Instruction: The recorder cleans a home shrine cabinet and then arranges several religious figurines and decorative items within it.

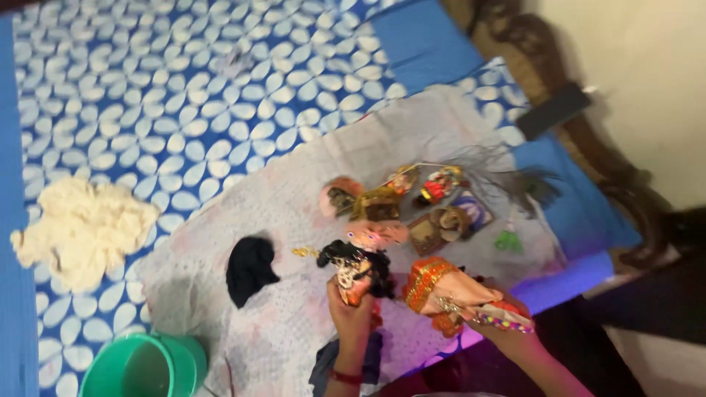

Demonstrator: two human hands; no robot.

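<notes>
Now left hand [351,309] clutching painted doll [360,257], right hand [507,323] grasping orange beaded cloth [441,287].

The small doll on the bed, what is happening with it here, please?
A person sits at a bed covered with a blue and white sheet. The left hand holds a small doll with black hair upright over a pale cloth. The right hand holds an orange and gold piece of cloth. More small figures lie further back on the cloth, with a black rag beside the doll, a cream cloth and a green tub.
</notes>
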